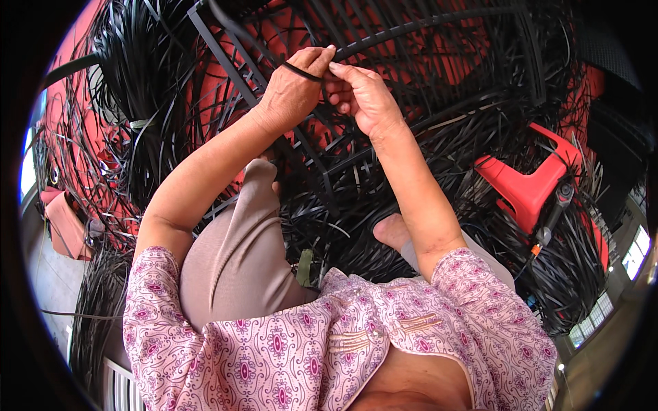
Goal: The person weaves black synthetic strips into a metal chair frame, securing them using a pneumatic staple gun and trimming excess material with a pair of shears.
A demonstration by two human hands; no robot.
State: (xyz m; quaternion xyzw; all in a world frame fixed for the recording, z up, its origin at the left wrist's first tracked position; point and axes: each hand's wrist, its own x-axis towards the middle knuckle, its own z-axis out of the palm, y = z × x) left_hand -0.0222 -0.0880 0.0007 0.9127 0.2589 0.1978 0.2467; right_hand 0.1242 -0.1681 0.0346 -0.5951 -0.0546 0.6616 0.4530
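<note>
My left hand [293, 90] is closed at the end of a dark curved bar of a metal frame [425, 22]. A black flat strip [301, 72] crosses the back of its fingers. Beside it, my right hand [370, 99] pinches with thumb and forefinger, its fingertips almost touching the left hand's. What lies in that pinch is too small or hidden to make out. The frame has several parallel bars, and dark wrapping shows along the curved bar. Part of the frame is hidden behind my hands.
Loose black strips cover the red ground sheet [226, 31]. A large tied bundle of black strips [147, 75] lies at the far left. On the right, an upturned red plastic stool [531, 178] sits beside a dark power tool [558, 202]. A brownish bag [67, 226] is at left.
</note>
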